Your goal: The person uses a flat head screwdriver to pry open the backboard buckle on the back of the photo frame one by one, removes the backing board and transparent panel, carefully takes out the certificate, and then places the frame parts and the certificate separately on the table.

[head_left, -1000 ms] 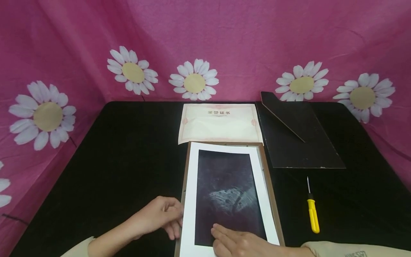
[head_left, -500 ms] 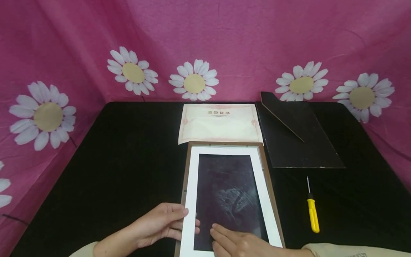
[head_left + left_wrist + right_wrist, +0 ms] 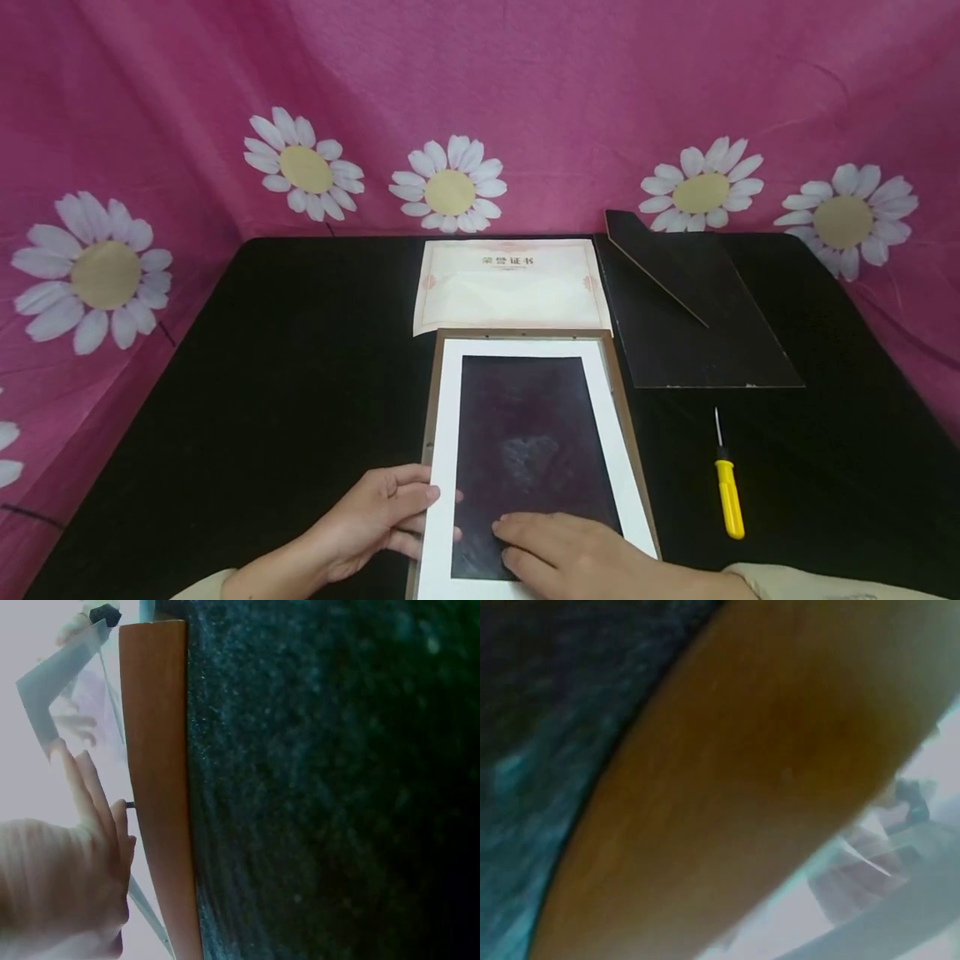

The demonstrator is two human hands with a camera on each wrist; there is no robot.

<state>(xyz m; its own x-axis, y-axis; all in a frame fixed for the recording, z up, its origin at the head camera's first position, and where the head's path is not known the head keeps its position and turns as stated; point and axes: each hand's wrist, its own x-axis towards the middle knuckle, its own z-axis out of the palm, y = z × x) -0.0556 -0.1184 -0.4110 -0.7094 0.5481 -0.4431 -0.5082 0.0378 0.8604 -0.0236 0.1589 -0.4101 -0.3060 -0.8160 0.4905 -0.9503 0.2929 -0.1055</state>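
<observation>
A white picture mat (image 3: 446, 433) with a rectangular window lies over a brown wooden picture frame (image 3: 433, 392). My left hand (image 3: 352, 521) pinches the mat's left edge, thumb on top, fingers underneath; two fingertips show through the window. In the left wrist view, that hand's fingers (image 3: 82, 787) reach up beside the frame's side. Near the window's lower end, my right hand (image 3: 577, 554) rests with fingers mostly straight, pointing left; its thumb is hidden. The right wrist view is filled by the blurred frame side (image 3: 727, 772), with reflections beyond it.
A cream certificate (image 3: 513, 296) lies just beyond the frame. To its right is a black backing board (image 3: 697, 358) with a raised stand leg (image 3: 652, 267). A yellow-handled screwdriver (image 3: 729, 500) lies right of the frame on the black tablecloth (image 3: 300, 358).
The mat has slid slightly toward me, baring the frame's top side. My left hand has gone from beside the frame to gripping the mat's edge. My right fingers have shifted slightly.
</observation>
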